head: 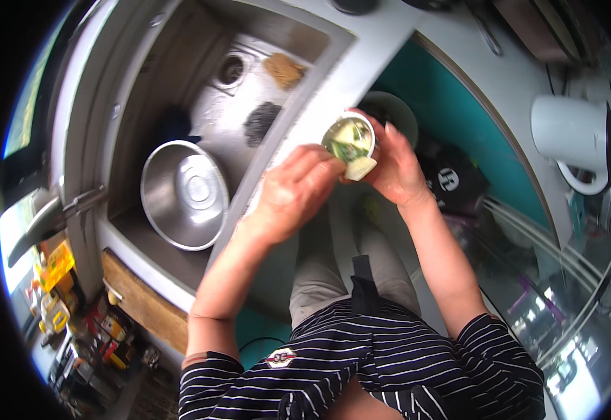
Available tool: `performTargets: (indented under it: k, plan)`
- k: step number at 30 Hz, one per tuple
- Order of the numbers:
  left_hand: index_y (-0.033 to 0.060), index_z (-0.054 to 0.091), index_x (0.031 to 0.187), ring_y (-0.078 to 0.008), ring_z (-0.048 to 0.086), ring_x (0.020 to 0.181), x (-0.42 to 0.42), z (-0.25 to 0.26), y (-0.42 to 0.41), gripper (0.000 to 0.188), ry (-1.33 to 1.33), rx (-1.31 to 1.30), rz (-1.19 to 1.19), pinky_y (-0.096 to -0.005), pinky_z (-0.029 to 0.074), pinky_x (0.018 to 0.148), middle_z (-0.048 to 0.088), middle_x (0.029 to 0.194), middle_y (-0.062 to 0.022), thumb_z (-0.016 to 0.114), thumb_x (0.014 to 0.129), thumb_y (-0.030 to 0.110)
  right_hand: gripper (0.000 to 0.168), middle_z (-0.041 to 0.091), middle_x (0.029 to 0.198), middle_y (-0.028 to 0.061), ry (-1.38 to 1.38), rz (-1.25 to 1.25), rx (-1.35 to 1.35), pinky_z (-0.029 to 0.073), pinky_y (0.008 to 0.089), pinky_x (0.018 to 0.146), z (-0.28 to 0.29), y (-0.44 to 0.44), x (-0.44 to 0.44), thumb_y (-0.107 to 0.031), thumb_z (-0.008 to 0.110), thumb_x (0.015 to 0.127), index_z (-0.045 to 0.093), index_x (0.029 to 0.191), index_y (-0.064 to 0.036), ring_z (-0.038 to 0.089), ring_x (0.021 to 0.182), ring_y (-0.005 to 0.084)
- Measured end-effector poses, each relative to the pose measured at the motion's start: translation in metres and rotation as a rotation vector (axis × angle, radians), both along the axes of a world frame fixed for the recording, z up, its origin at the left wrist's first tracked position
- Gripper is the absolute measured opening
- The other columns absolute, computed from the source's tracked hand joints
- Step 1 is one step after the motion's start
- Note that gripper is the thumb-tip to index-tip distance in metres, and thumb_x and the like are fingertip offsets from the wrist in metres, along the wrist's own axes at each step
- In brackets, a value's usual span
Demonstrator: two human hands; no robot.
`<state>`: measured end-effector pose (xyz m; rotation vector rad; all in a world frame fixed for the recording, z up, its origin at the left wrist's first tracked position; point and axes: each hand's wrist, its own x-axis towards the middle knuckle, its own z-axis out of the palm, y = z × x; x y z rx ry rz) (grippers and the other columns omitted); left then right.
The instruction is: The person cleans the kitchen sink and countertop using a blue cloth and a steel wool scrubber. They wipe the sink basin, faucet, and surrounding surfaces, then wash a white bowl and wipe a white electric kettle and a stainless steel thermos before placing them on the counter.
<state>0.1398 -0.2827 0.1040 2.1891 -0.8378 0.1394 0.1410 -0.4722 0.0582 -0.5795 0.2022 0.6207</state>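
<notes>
In front of the counter edge, my right hand (pixel 397 163) is wrapped round a small white-rimmed strainer or cup (pixel 372 137) that holds green and pale vegetable scraps (pixel 348 139). My left hand (pixel 305 184) meets it from the other side, its fingers closed at the rim beside a pale yellowish piece (pixel 361 168); whether they pinch that piece is blurred. In the sink (pixel 221 126) to the left, a stainless steel bowl (pixel 185 194) stands tilted, with nothing seen in it. A dark scouring pad (pixel 261 124) and a brown sponge or cloth (pixel 284 70) lie near the drain.
A faucet (pixel 48 220) stands at the far left, above a wooden board (pixel 145 296) and bottles and packets. Below the hands is a pale round bin (pixel 408 118) beside a black bag (pixel 452 178). On the right counter stands a pale kettle (pixel 568 136), near a glass-like surface and wire racks.
</notes>
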Motion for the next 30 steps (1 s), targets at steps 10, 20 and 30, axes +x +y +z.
performTargets:
  k: [10, 20, 30]
  plan:
    - [0.0017, 0.060, 0.101, -0.0173, 0.061, 0.086, -0.086, -0.337, -0.151, 0.022, 1.047, -0.407, 0.498, -0.0288, 0.048, 0.071, 0.063, 0.089, -0.0117, 0.061, 0.080, 0.009, 0.057, 0.051, 0.117, 0.0087, 0.517, -0.238, -0.564, 0.052, 0.0346, 0.072, -0.248, -0.137, -0.070, -0.021, 0.067, 0.080, 0.040, 0.129, -0.014, 0.059, 0.089, 0.0247]
    - [0.0065, 0.043, 0.126, -0.0175, 0.057, 0.083, -0.054, -0.466, -0.145, 0.049, 1.248, -0.127, 0.816, -0.0339, 0.049, 0.075, 0.055, 0.100, -0.0138, 0.063, 0.082, 0.015, 0.065, 0.048, 0.120, 0.0213, -0.468, 0.143, -2.155, 0.047, 0.0465, 0.079, -0.531, -0.119, -0.074, -0.022, 0.061, 0.077, 0.032, 0.133, -0.007, 0.057, 0.097, 0.0383]
    - [0.0052, 0.031, 0.128, -0.0265, 0.059, 0.089, -0.050, -0.525, -0.145, 0.044, 1.832, -0.551, 0.891, -0.0391, 0.057, 0.075, 0.050, 0.111, -0.0141, 0.050, 0.089, 0.013, 0.056, 0.048, 0.120, 0.0158, -0.386, 0.698, -2.028, 0.047, 0.0420, 0.083, -0.486, -0.133, -0.044, -0.030, 0.061, 0.076, 0.041, 0.127, -0.017, 0.056, 0.102, 0.0325]
